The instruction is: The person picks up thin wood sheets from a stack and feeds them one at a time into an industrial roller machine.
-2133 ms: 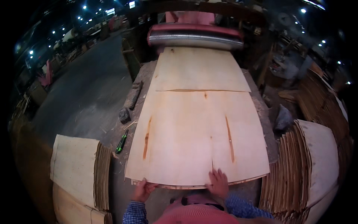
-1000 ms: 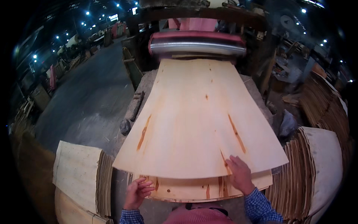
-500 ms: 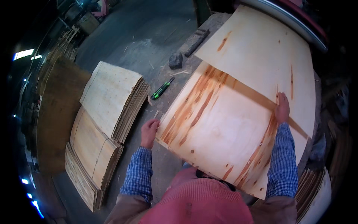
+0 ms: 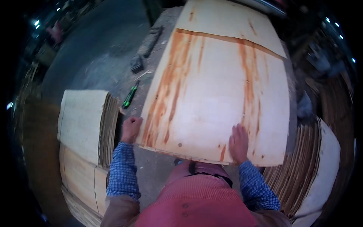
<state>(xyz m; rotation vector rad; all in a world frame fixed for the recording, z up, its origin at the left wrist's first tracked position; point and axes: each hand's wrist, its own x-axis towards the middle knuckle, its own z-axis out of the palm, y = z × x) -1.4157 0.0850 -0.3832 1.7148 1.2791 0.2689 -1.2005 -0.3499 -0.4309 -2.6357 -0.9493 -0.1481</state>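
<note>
A large pale wood veneer sheet (image 4: 211, 94) with reddish-brown streaks lies before me, its near edge just beyond my body. My left hand (image 4: 131, 129) is closed at the sheet's near left corner, fingers curled against its edge. Flat on the sheet's surface, close to the near edge, rests my right hand (image 4: 238, 143) with its fingers extended. A second veneer sheet (image 4: 223, 19) lies at the far end, and a wavy brown line marks where the two overlap. A green and black utility knife (image 4: 130, 95) lies left of the streaked sheet.
Stacked veneer bundles (image 4: 83, 125) stand at the left, tied with string. Another veneer stack (image 4: 298, 166) stands at the near right. A dark block (image 4: 136, 64) and a dark bar (image 4: 153, 41) sit along the worktop's left side. A metal-edged machine part (image 4: 261, 5) borders the far end.
My right hand has come back from the far sheet's edge to the near part of the streaked sheet. My left hand stays at the left corner. The view has turned.
</note>
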